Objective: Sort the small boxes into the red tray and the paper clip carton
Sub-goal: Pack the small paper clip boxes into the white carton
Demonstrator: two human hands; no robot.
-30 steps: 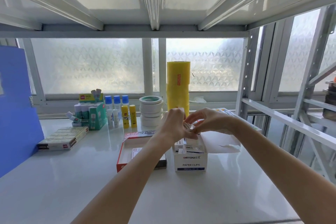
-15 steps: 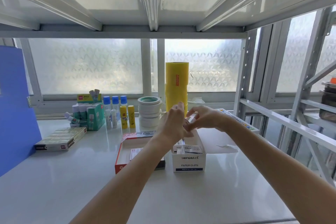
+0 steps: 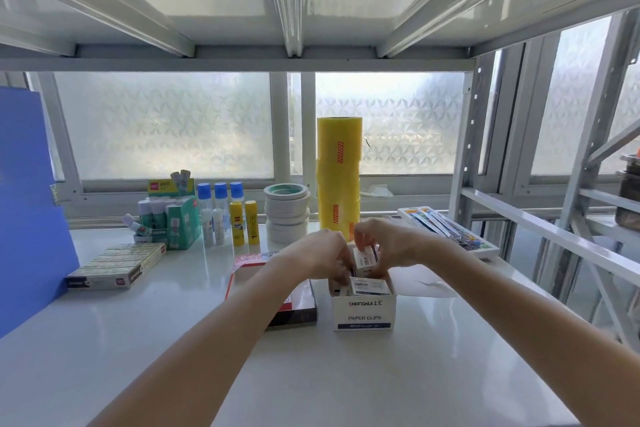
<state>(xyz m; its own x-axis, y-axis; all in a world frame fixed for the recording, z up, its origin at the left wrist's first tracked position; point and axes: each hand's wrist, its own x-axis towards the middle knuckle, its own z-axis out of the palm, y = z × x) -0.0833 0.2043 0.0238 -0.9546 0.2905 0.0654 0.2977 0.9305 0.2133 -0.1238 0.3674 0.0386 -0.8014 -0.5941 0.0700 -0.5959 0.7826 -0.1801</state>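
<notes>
Head view: my left hand (image 3: 322,255) and right hand (image 3: 388,243) both pinch one small box (image 3: 364,257) just above the open carton (image 3: 363,314). The carton looks nearly full, so I judge the box could jam on the box lying at the top (image 3: 369,287), or tip out over the rim. My left arm hides much of the red tray (image 3: 239,270) beside the carton, so I could knock it. Counted: two small boxes clear, others hidden; one carton, one tray; behind, three blue-capped bottles (image 3: 220,192), two yellow glue sticks (image 3: 244,224)
</notes>
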